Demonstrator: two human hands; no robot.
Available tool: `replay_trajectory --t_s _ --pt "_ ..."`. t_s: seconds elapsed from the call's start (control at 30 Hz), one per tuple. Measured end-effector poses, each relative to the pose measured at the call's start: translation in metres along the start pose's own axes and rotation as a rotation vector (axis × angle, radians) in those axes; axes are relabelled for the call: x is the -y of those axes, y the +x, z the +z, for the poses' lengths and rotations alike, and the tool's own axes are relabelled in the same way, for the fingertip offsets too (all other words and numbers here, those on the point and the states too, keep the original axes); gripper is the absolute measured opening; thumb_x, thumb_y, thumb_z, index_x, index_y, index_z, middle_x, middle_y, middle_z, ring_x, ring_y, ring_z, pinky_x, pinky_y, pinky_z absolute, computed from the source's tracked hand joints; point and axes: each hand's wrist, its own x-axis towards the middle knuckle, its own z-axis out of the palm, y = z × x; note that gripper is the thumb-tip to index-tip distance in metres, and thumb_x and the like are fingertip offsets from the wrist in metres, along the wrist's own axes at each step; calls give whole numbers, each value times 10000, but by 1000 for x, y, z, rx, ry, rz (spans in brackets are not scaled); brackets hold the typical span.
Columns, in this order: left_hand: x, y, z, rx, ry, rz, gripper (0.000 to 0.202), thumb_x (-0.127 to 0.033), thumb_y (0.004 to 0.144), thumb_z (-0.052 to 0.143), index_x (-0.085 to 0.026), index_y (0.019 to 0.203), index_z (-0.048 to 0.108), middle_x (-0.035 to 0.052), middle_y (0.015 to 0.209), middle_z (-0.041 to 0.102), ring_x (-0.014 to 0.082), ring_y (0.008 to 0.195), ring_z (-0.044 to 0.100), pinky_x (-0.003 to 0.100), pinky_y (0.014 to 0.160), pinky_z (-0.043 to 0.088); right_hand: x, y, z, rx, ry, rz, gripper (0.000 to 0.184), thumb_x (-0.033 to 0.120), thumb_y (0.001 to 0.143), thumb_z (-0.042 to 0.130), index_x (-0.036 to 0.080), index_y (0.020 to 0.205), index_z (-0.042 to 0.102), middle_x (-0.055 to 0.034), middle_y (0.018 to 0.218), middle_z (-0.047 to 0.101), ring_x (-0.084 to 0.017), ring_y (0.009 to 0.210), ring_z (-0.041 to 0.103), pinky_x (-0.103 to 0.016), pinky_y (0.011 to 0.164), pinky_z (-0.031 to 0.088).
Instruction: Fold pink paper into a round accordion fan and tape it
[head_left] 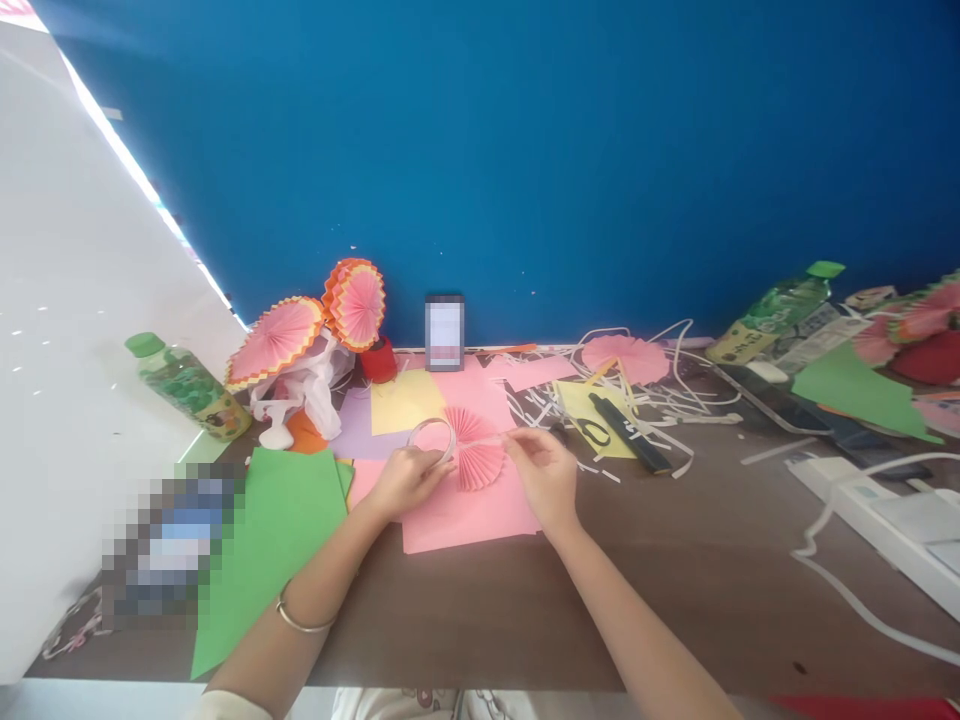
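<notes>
Pink fan (478, 462) between left hand (405, 480) gripping tape ring (433, 437) and pinched right hand (546, 475)

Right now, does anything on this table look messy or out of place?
Yes. White paper strips lie tangled across the table, right of the pink fan between the left hand, which holds a clear ring, and the right hand. The left bottle and right bottle seem slanted, but the wide lens may cause that.
</notes>
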Motion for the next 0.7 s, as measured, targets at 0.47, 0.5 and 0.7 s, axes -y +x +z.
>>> replay_trajectory --t_s 0.47,0.5,0.7 --pt "15 6 -3 -278 298 -168 300 -225 762 482 -139 1045 528 139 1023 565 269 983 498 407 848 364 -26 18 -9 -130 233 213 212 295 605 730 175 749 631 -14 721 638 -130 663 596 -301 705 490" --pt "12 7 -3 -308 288 -202 290 -250 760 493 -138 1024 532 142 1036 559 273 987 497 399 837 375 -29 20 -9 -132 279 249 216 294 594 737 176 740 630 -9 718 636 -127 665 595 -293 697 488" --pt "-22 45 9 -127 105 -447 261 -366 812 443 -174 984 484 73 828 609 208 732 592 295 624 414 -43 28 -7 30 563 416 227 268 558 758 203 712 604 33 658 604 -95 610 573 -232 579 463"
